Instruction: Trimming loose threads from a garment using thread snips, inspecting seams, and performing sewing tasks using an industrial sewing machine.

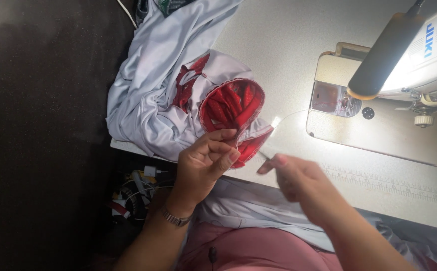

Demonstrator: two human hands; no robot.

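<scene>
— Pale speckled sewing table [288, 45], brightly lit at the right, dark floor off to the left. What lies on it?

— White garment [148, 95] heaped at the table's left edge, its red-lined opening [233, 108] turned up, just above the fingertips of the left hand [206, 160].

— And those fingers?

— Curled and pressed together, pinching the stitched red hem at the lower rim of the opening. A metal watch band [176, 218] sits on that wrist.

— The right hand [291, 173]?

— Blurred. Thumb and forefinger are closed on something thin and dark; what it is I cannot tell. Its tip points at the hem, just right of the left fingertips.

— Beyond the fingers?

— White sewing machine [419, 55] with its lamp, well apart to the upper right; a fine thread [291, 115] runs from the hem toward it. More white cloth hangs below the hands over a pink lap [258, 251].
</scene>
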